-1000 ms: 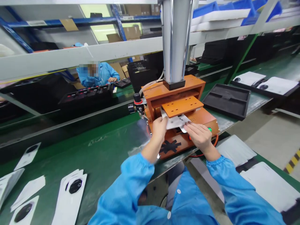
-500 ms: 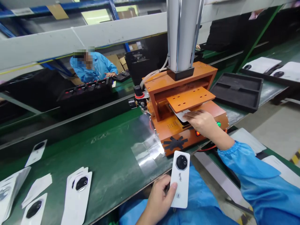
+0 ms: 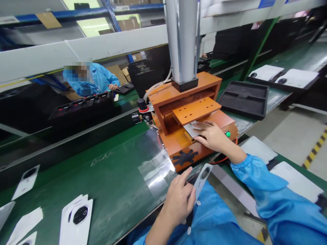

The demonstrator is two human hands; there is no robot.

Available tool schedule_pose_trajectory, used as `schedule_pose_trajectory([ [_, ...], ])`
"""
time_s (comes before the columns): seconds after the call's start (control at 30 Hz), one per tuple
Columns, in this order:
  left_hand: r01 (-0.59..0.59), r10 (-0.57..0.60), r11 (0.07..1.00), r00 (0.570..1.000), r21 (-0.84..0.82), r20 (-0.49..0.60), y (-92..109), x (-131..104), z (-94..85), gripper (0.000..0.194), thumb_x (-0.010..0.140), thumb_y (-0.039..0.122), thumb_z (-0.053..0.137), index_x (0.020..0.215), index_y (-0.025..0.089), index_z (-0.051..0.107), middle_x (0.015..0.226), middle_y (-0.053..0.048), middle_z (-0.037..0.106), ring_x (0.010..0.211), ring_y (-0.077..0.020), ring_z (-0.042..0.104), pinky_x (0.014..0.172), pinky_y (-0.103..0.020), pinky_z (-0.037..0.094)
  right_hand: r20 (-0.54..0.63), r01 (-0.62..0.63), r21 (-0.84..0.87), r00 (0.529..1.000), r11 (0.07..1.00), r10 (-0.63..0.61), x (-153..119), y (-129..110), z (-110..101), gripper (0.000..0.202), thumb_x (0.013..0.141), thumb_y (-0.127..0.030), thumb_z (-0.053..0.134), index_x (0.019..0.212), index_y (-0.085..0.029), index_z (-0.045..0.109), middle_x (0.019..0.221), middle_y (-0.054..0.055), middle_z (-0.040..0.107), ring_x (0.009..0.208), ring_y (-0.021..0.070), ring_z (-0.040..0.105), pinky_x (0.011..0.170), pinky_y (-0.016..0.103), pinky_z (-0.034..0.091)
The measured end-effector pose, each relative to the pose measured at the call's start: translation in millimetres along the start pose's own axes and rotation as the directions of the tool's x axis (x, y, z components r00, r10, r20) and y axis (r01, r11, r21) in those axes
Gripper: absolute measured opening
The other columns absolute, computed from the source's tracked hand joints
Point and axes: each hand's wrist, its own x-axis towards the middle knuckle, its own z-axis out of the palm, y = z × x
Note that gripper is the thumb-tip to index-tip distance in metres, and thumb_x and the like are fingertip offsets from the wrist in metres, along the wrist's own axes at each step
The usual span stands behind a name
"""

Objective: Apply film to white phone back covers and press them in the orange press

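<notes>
My left hand (image 3: 180, 192) holds a white phone back cover (image 3: 202, 182) tilted nearly edge-on over my lap. Its index finger points out, and the cover's dark round camera area faces up and right. My right hand (image 3: 211, 135) reaches to the front of an orange press (image 3: 166, 124). Its fingers are spread and rest on a white panel (image 3: 190, 130) lying under the raised press plate (image 3: 196, 109). The far part of that panel is hidden beneath the plate.
White phone covers (image 3: 85, 223) lie stacked at the lower left, near another single cover (image 3: 27, 180). A black tray (image 3: 241, 110) sits right of the press, with white sheets (image 3: 296, 178) nearer me. A co-worker in blue (image 3: 94, 80) sits across the bench.
The view has swung right. My left hand has turned the phone back cover from face-on to nearly edge-on. My right hand's fingers have spread apart on the panel in the press.
</notes>
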Motion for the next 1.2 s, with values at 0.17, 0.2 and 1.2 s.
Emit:
schedule_pose_trajectory([
  [0.17, -0.081, 0.081, 0.948, 0.997, 0.306, 0.013, -12.2, 18.7, 15.5, 0.023, 0.095, 0.015, 0.049, 0.073, 0.018, 0.054, 0.165, -0.021, 0.03, 0.083, -0.0209, 0.068, 0.074, -0.042, 0.057, -0.528, -0.512, 0.031, 0.721, 0.858, 0.449, -93.2, 0.0, 25.5, 0.039, 0.1, -0.023, 0.045, 0.133, -0.021, 0.066, 0.108, 0.013, 0.065, 0.104, 0.0266, 0.06, 0.092, 0.045, 0.048],
  [0.2, -0.083, 0.085, 0.935, 0.996, 0.346, 0.01, -14.5, 18.8, 18.1, 0.024, 0.095, 0.014, 0.049, 0.071, 0.018, 0.053, 0.165, -0.021, 0.029, 0.078, -0.0197, 0.067, 0.071, -0.041, 0.057, -0.537, -0.558, 0.026, 0.692, 0.829, 0.482, -110.8, 3.3, 31.9, 0.041, 0.1, -0.021, 0.043, 0.135, -0.022, 0.064, 0.104, 0.012, 0.063, 0.101, 0.0264, 0.06, 0.09, 0.045, 0.049],
  [1.2, -0.163, 0.163, 0.987, 0.98, 0.003, -0.115, -13.8, -46.4, 42.6, 0.033, 0.095, 0.022, 0.057, 0.128, 0.023, 0.064, 0.124, -0.013, 0.066, 0.108, -0.025, 0.067, 0.091, -0.038, 0.057, 0.238, -0.736, 0.656, 0.412, 0.168, 0.879, -262.9, -66.3, 23.2, 0.039, 0.089, -0.062, 0.06, 0.096, -0.024, 0.064, 0.079, 0.004, 0.073, 0.067, 0.023, 0.07, 0.06, 0.036, 0.058],
])
